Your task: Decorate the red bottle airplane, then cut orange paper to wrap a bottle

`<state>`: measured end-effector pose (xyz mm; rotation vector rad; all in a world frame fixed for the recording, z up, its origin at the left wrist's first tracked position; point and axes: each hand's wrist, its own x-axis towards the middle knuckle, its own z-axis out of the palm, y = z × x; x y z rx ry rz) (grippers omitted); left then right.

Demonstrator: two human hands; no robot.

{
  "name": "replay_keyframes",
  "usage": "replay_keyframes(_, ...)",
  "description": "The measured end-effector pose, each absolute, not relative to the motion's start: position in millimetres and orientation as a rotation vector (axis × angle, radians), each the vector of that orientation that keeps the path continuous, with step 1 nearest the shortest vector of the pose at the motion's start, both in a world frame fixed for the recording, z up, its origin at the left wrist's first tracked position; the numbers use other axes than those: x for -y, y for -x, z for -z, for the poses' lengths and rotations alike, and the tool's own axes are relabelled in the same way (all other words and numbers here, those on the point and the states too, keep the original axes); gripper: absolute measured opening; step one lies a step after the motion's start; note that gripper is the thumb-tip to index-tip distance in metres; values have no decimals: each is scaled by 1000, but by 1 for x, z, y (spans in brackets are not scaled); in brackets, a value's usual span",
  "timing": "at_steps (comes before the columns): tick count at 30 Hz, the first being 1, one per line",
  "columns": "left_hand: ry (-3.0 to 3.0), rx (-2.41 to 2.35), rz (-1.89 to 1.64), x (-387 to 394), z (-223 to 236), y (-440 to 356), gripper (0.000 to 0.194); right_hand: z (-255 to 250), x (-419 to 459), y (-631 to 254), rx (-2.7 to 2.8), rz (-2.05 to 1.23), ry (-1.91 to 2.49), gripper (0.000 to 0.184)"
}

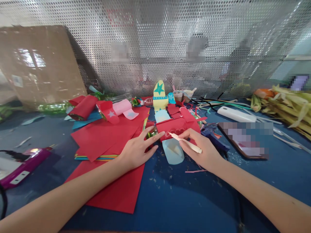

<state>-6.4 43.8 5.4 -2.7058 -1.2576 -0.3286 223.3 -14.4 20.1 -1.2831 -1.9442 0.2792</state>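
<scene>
Two-handed, worked over a red-wrapped bottle (173, 124) lying on its side on the blue table (170, 200), just beyond and between both hands. Gripped a pale pen (191, 145) in the right hand (205, 153), with fingers closed together around the barrel, and aimed the tip at a row of outlined circles (179, 131) on the red wrap. Spread the left hand (136, 150) palm down, with fingers apart, and reached the index fingertip to the wrap's left end, beside the tip. Had a light-blue flap (173, 153) below the bottle, and a yellow piece with a green star (159, 92) beyond it. Laid out red sheets (102, 136) under and beside the left hand. Saw a red roll (85, 108) and a pink roll (122, 106) farther left, near a green bottle (52, 107). Saw a purple power strip (26, 166) at far left, and a phone (243, 140), a white device (236, 115) and dry husks (286, 111) on the right. Faced a perforated panel (150, 38) behind, with a cardboard sheet (41, 74) at left.
</scene>
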Motion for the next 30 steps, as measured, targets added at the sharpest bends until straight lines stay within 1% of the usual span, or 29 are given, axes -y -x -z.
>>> replay_keyframes(30,2734,1267,365,-44,-6,7,48,-18,14,-225,1926,-312,1289,8)
